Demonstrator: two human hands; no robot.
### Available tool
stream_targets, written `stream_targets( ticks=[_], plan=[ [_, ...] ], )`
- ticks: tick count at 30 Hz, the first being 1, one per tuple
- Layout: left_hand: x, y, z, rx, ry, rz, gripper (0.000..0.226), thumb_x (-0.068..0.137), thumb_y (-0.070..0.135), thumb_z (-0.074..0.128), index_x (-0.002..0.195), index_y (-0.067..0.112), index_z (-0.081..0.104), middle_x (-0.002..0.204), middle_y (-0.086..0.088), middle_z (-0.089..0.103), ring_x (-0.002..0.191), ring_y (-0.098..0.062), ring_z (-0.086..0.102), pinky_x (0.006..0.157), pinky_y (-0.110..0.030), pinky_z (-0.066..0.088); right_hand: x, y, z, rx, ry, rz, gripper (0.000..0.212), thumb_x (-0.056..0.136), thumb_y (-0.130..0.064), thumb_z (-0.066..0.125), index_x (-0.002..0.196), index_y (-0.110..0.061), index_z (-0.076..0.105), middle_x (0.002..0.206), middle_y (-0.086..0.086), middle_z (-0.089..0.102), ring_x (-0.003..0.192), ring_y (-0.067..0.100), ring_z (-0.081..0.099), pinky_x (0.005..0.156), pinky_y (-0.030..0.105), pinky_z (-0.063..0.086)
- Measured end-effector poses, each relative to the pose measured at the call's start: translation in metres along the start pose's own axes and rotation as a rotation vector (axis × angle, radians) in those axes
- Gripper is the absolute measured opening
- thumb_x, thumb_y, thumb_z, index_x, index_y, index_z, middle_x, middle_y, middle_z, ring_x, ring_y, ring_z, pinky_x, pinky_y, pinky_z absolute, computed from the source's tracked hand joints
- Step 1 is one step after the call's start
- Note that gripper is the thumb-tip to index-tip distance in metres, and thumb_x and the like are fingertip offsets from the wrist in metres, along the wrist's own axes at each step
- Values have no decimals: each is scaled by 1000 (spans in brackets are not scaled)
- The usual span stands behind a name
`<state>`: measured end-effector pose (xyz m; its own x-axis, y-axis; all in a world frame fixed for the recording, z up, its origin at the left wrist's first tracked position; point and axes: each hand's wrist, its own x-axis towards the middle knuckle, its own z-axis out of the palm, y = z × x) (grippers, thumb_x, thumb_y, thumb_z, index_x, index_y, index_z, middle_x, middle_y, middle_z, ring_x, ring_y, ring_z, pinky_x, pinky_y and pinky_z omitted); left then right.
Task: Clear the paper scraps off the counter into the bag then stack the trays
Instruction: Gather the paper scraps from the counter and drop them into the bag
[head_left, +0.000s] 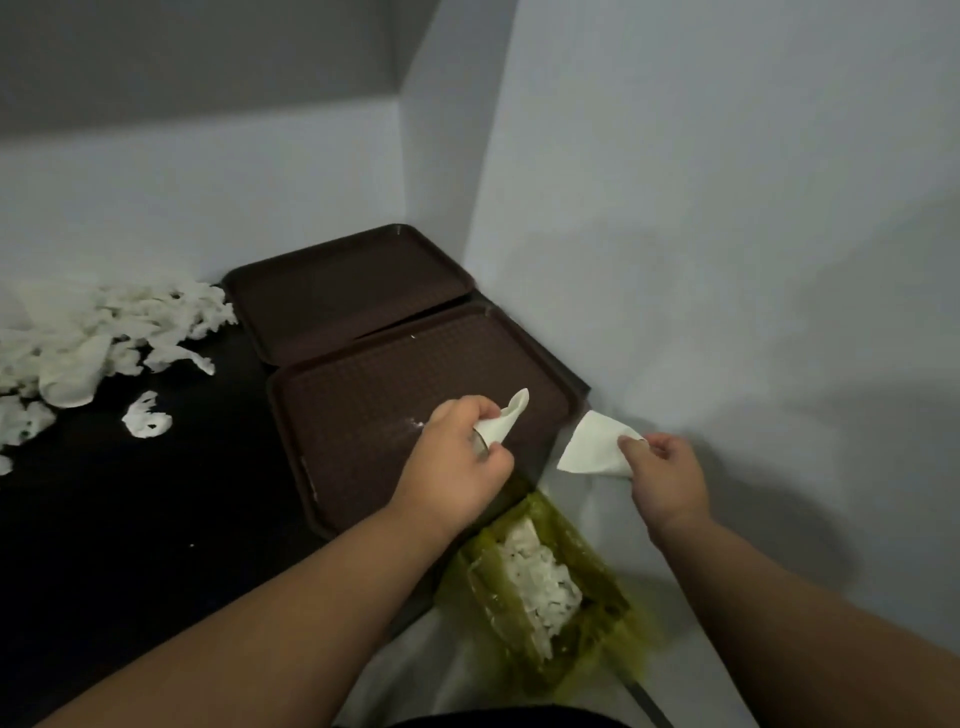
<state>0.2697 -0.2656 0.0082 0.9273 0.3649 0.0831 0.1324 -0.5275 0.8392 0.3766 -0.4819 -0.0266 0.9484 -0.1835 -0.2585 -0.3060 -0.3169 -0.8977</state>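
**Two hands, two paper pieces, one bag below**

Our two forearms reach in from the near edge, and between them, low at the near right, sits the one green bag (566, 660), its mouth open and white paper already inside. We count two brown trays lying flat on the dark counter (130, 519): the near tray (374, 415) and the far tray (348, 296), edge to edge, the far one tucked into the corner of the walls.

Our left hand (462, 457) hovers over the right part of the near tray, fingers curled, pinching a small curled paper piece (501, 423). Our right hand (667, 478) is just past that tray's right edge, close to the wall, thumb and fingers pinching a folded paper piece (592, 447). The two pieces are near each other but apart; the bag lies nearer to us than both hands.

Far left on the counter, well apart from the hands, lies one heap of scraps (104, 332), with a single stray scrap (147, 421) just beside it.
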Motion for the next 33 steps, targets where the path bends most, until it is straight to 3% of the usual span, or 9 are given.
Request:
stream_targets(
  ticks=[5, 8, 11, 13, 17, 21, 26, 29, 33],
  plan=[
    [-6, 4, 49, 5, -101, -39, 35, 83, 20, 67, 117, 29, 62, 115, 11, 51, 99, -1, 55, 87, -21, 45, 29, 63, -17, -61, -40, 132, 51, 65, -52, 70, 104, -20, 64, 100, 9, 69, 91, 36, 67, 86, 54, 58],
    [-8, 1, 71, 9, -188, -74, 36, 85, 21, 67, 120, 29, 62, 116, 9, 51, 98, -1, 55, 87, -21, 45, 34, 87, -16, -87, -107, 216, 53, 74, -46, 75, 117, -18, 62, 109, 7, 66, 98, 33, 65, 92, 57, 55],
    [-9, -2, 89, 3, -229, -119, 33, 84, 23, 68, 116, 29, 62, 116, 7, 53, 96, -3, 57, 85, -25, 48, 24, 94, -17, -129, -199, 296, 77, 76, -55, 74, 139, -17, 54, 131, 8, 60, 116, 34, 60, 102, 54, 50],
    [-10, -3, 96, -25, -236, -143, 29, 84, 23, 69, 112, 29, 62, 114, 6, 57, 95, -6, 59, 83, -27, 50, 16, 93, -20, -167, -245, 315, 66, 86, -52, 69, 139, -15, 56, 134, 11, 60, 118, 33, 59, 105, 48, 47],
    [-13, -2, 106, -29, -303, -147, 32, 83, 25, 67, 113, 32, 62, 115, 7, 57, 95, -7, 62, 85, -29, 55, -1, 72, -25, 44, -381, 386, 22, 93, -48, 65, 99, -28, 62, 109, 6, 66, 95, 28, 68, 88, 48, 58],
    [-15, 7, 114, 33, -383, -66, 37, 85, 19, 70, 119, 29, 63, 117, 10, 52, 97, -1, 58, 79, -11, 46, 0, 53, -13, 205, -527, 393, 33, 92, -37, 70, 118, -20, 61, 112, 12, 70, 87, 31, 73, 66, 40, 60],
    [-9, 14, 114, 121, -393, 34, 41, 83, 20, 73, 122, 27, 64, 125, 6, 52, 112, -9, 56, 96, -22, 49, 5, 35, -5, 286, -399, 369, 24, 93, -2, 56, 116, -11, 57, 105, 21, 70, 83, 34, 73, 56, 33, 56],
    [-5, 16, 111, 172, -358, 45, 46, 86, 25, 71, 130, 28, 59, 134, 6, 50, 121, -11, 50, 104, -29, 47, 13, 34, -6, 248, -323, 341, 31, 93, 3, 52, 121, -10, 55, 113, 19, 66, 91, 35, 72, 59, 34, 59],
    [-2, 11, 101, 218, -304, 33, 48, 90, 30, 70, 136, 29, 55, 128, 12, 48, 118, -7, 48, 100, -23, 42, 30, 46, -8, 239, -239, 386, 34, 95, -5, 55, 128, -11, 50, 118, 19, 63, 94, 36, 71, 69, 42, 63]
  ],
)
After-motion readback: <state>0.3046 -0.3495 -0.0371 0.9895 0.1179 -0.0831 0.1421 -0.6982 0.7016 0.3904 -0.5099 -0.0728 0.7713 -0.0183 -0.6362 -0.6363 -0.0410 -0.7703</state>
